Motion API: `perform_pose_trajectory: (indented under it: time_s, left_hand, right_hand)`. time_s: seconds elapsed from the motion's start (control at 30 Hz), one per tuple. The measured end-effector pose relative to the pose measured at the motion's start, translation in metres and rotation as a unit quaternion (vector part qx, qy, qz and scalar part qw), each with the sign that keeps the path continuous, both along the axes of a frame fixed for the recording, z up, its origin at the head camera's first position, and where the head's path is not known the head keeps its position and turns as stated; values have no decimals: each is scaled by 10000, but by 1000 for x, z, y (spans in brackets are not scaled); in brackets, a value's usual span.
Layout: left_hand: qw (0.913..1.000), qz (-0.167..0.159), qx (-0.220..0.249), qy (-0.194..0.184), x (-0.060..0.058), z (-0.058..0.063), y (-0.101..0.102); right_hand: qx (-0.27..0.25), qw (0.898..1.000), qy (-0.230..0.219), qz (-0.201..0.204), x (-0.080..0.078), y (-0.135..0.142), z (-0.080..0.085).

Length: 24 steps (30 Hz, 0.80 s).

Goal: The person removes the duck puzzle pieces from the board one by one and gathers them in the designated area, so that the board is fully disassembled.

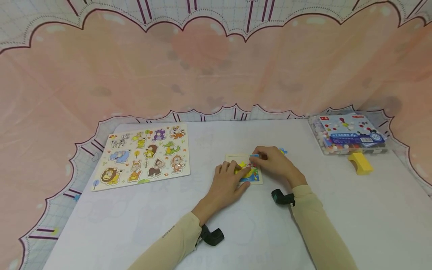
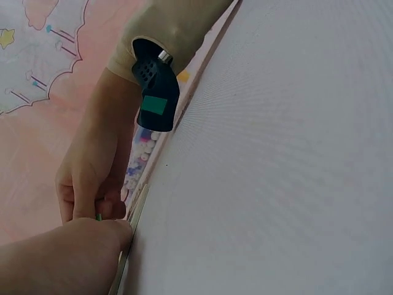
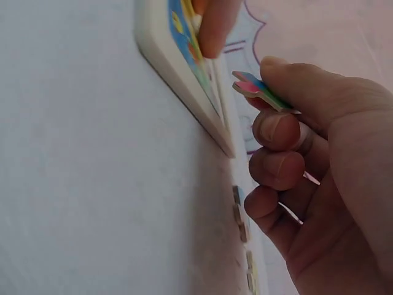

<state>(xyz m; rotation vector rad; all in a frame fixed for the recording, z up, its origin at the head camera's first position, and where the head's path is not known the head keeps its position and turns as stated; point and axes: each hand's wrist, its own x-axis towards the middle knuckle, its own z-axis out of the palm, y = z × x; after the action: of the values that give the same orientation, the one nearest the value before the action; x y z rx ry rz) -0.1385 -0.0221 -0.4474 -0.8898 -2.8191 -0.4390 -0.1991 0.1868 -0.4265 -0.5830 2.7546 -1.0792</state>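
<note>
A small puzzle tray point(image 1: 258, 182) with a pale rim lies on the white table, its picture showing yellow and blue pieces. My left hand point(image 1: 227, 184) rests over its left side with fingers extended onto the picture. At the upper right corner, my right hand point(image 1: 275, 162) pinches a thin puzzle piece point(image 3: 261, 91) between thumb and forefinger. Pink, blue and green show on that piece, which stands tilted just off the tray in the right wrist view. The other right fingers are curled. In the left wrist view, the left hand's fingertips are hidden.
Several loose puzzle pieces point(image 3: 239, 215) lie beyond the tray, partly behind the right hand. A large animal puzzle board point(image 1: 160, 150) is at the left. A clear plastic box point(image 1: 351, 131) of colourful parts stands back right, with a yellow arch block point(image 1: 362, 164) before it.
</note>
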Motion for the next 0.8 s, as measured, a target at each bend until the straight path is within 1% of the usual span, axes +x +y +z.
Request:
perform_pose_trajectory:
  time_s: [0.17,0.3,0.6,0.8]
  left_hand:
    - [10000,28,26,-5,0,-1,0]
    - [10000,20,33,15,0,-1,1]
    - [10000,15,13,69,-1,-2,1]
    - [10000,12,28,17,0,-1,0]
  right_hand:
    - [-105,9998,119,-86,-1,11,3]
    - [-207,9996,56,-179,-2,18,5]
    - [-456,9969,-72,-640,-3,32,4]
    - [-384,9954,-175,-855,-3,40,5]
